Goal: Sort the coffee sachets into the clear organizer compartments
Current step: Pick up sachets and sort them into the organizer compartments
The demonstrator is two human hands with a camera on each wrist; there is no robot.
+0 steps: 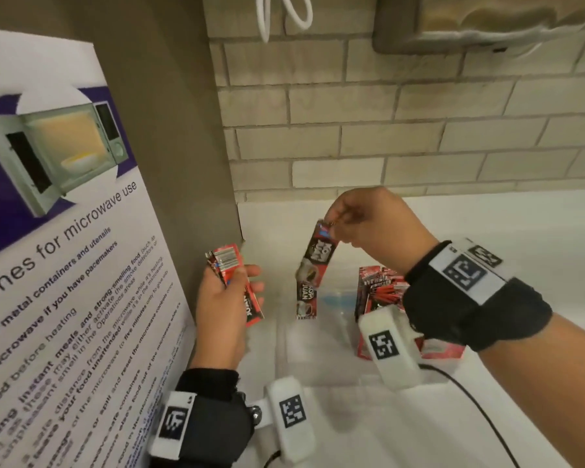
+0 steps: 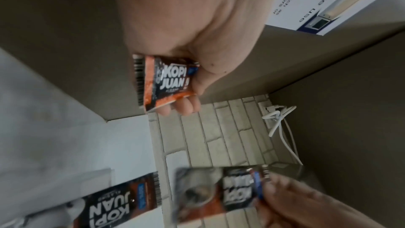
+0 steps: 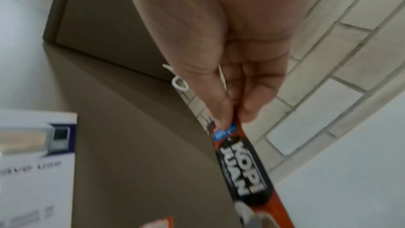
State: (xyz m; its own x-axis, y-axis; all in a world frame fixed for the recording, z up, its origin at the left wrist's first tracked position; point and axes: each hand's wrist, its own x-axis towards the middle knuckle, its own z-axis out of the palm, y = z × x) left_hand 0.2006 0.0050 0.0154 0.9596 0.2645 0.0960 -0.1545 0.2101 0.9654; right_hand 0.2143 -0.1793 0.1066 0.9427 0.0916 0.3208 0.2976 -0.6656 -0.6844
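Note:
My left hand [image 1: 228,292] grips a folded bundle of red and black Kopi Juan coffee sachets [image 1: 235,282], also seen in the left wrist view as the sachet bundle [image 2: 168,81] under my thumb. My right hand [image 1: 348,214] pinches the top of a strip of two joined sachets [image 1: 313,275] that hangs down over the white counter; the right wrist view shows that strip [image 3: 243,166] between thumb and fingers. The clear organizer [image 1: 338,309] stands below, faint against the counter, with several red sachets [image 1: 382,292] standing in a right compartment, partly hidden by my right wrist.
A microwave-use poster [image 1: 65,265] leans at the left against a brown panel [image 1: 169,146]. A brick-pattern wall [image 1: 402,130] runs behind the white counter [image 1: 504,231]. A white cord [image 1: 284,15] hangs at the top. A black cable [image 1: 470,400] trails from my right wrist.

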